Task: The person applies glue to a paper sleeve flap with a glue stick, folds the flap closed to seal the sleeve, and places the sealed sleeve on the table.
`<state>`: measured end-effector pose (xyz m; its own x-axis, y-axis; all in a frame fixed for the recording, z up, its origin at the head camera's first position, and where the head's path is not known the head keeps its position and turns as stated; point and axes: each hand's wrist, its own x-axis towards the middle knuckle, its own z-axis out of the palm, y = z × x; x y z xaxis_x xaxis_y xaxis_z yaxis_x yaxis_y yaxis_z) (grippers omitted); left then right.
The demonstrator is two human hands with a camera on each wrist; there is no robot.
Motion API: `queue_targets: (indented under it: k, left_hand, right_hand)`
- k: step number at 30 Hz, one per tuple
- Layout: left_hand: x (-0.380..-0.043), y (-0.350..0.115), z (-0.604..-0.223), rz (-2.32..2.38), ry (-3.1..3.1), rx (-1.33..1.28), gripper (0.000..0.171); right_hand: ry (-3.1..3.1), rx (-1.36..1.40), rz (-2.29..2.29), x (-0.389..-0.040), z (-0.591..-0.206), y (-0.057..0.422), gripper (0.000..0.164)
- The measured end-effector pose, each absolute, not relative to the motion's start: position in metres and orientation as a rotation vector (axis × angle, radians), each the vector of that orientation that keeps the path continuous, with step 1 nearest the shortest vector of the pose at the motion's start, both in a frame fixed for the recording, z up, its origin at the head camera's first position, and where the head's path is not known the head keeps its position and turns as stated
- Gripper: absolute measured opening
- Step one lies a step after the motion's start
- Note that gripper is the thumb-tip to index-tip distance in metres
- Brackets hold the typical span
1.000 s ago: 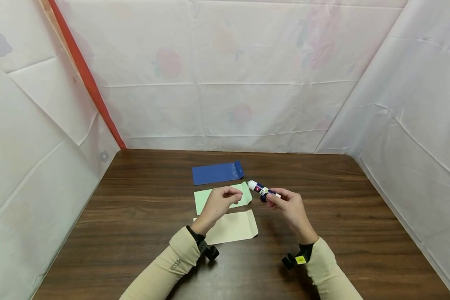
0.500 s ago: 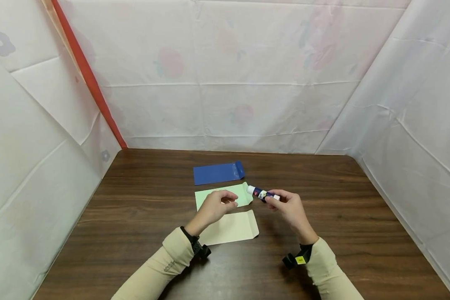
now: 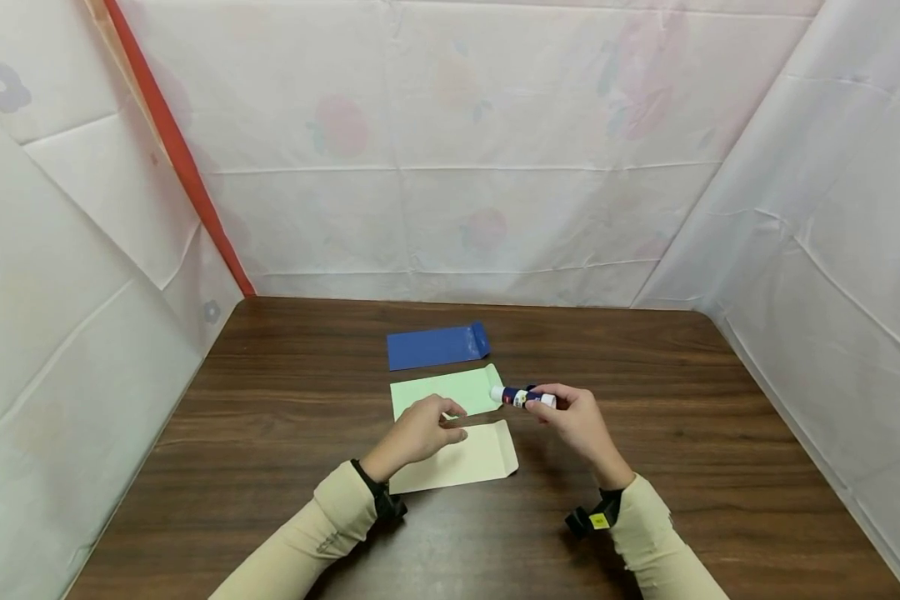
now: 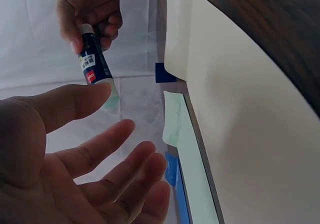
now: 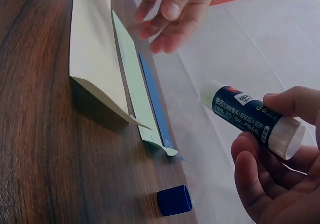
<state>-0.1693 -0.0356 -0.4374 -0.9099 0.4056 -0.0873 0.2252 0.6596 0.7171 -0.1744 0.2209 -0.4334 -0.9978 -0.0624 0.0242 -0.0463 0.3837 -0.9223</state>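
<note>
My right hand (image 3: 581, 421) pinches an uncapped glue stick (image 5: 250, 115) between thumb and fingers, its white tip pointing left near the flap of the green envelope (image 3: 442, 390). In the right wrist view the stick is held above the table, apart from the paper. My left hand (image 3: 420, 429) hovers over the green envelope and the cream envelope (image 3: 468, 458), holding nothing; its fingers (image 4: 107, 149) are loosely spread and the thumb apart. Farthest back lies a blue envelope (image 3: 431, 347), with whitish smears near its flap. All three flaps point right.
The glue stick's dark blue cap (image 5: 175, 200) stands on the wooden table (image 3: 682, 450), to the right of the envelopes. White patterned sheets (image 3: 450, 150) rise behind and along both sides of the table, with a red strip (image 3: 172, 142) at the left corner.
My left hand has drawn left and toward me, with its thumb and fingers parting. The glue stick has tilted to lie more level, its tip lower.
</note>
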Motion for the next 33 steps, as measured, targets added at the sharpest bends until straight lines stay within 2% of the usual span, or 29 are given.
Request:
queue_targets:
  k: [17,24,33]
  left_hand:
    - [-0.161,-0.036,-0.454,0.843,2.683,0.593,0.029]
    - [-0.156,-0.038,-0.455,0.683,2.730,0.705,0.033]
    - [-0.153,-0.038,-0.457,0.549,2.808,0.822,0.039]
  right_hand:
    - [2.673,-0.167,-1.603,-0.174,-0.437,0.217,0.026]
    - [2.694,-0.183,-1.550,-0.173,-0.438,0.214,0.027]
    - [2.713,-0.266,-1.554,-0.172,-0.442,0.209,0.018]
